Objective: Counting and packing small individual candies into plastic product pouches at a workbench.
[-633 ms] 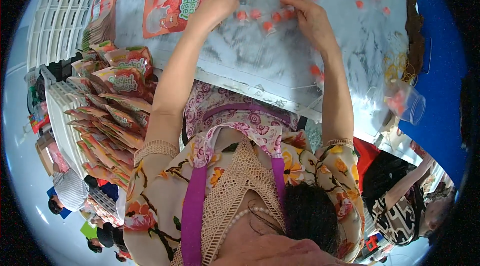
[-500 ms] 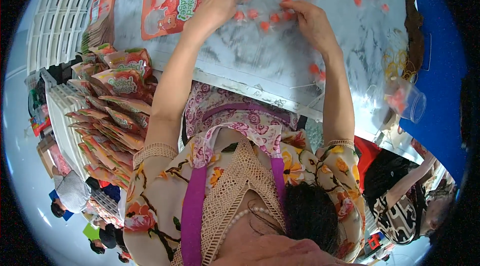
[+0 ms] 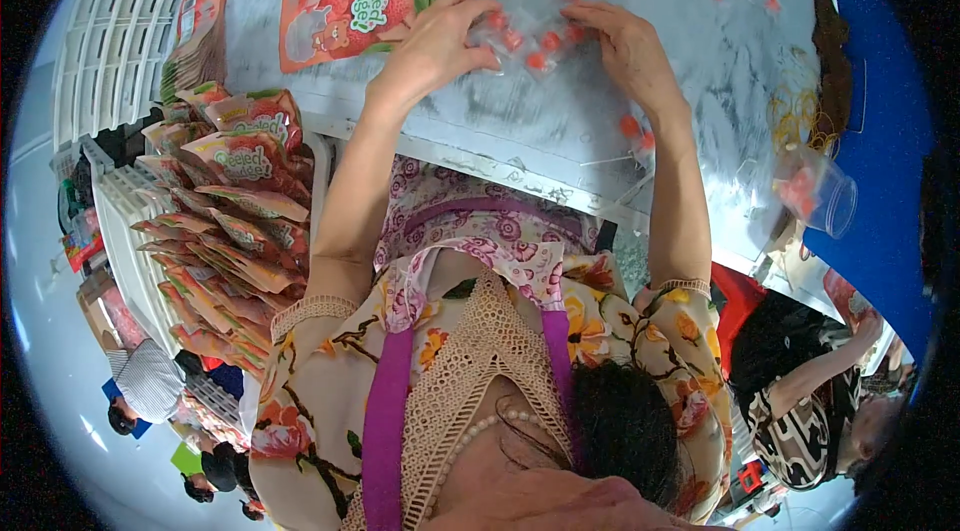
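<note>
Small red candies in clear wrappers lie in a loose cluster on the pale worktop. My left hand is at the cluster's left side, thumb and fingers apart, with a few candies lying by the fingertips. On the opposite side, my right hand reaches in with its fingers stretched out, their tips beside the candies. Left of my left hand, a stack of flat red printed pouches rests on the table. Whether either palm covers a candy is hidden.
Many filled pouches fill a white crate at my left. Another pouch stack stands near a white slatted crate. A clear plastic cup with red candies lies tilted by rubber bands at the right edge. Other people work behind.
My left hand has drawn back from the pouch stack's edge, and its thumb and fingers have spread beside the candies. My right hand has shifted slightly; the candies between the hands have moved a little.
</note>
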The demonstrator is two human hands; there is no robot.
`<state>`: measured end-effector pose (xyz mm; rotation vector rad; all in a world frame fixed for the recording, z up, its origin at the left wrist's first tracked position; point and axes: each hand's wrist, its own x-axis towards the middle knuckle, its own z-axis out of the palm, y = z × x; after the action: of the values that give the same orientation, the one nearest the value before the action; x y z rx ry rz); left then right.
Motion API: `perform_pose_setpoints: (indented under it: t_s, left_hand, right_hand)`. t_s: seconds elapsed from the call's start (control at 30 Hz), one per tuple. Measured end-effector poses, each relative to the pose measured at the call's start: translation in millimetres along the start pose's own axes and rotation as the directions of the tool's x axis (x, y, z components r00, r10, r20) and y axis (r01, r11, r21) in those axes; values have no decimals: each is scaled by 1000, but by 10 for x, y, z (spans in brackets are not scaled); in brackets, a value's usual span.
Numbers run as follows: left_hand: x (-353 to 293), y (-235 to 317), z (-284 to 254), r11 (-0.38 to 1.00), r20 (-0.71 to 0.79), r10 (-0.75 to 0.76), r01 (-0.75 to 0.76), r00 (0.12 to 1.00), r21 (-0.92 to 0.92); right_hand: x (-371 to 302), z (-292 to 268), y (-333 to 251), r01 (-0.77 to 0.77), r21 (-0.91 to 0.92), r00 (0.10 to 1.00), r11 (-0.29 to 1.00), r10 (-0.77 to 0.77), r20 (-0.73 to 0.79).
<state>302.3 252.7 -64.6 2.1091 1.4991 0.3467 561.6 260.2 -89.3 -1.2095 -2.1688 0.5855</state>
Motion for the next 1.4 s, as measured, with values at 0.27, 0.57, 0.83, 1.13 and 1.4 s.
perform_pose_setpoints:
  t_s: [0.27,0.57,0.83,1.13,1.4]
  left_hand:
    - [-73,179,-45,994,97,35,-25,995,-103]
    - [-214,564,408,959,55,185,-168,981,-230]
    - [740,210,167,968,-271,235,-251,934,-27]
    - [1143,-94,-37,963,138,176,-141,975,-230]
    - [941,-143,-14,944,92,283,-261,955,-201]
  right_hand:
    - [-110,-94,-114,-129,138,985,982,111,131]
    - [-290,-418,-205,-252,206,941,946,190,279]
    - [339,-285,308,27,-84,987,996,-40,-155]
    - [403,-201,435,-164,269,982,949,182,-44]
    - [223,-267,520,-61,-40,998,997,61,19]
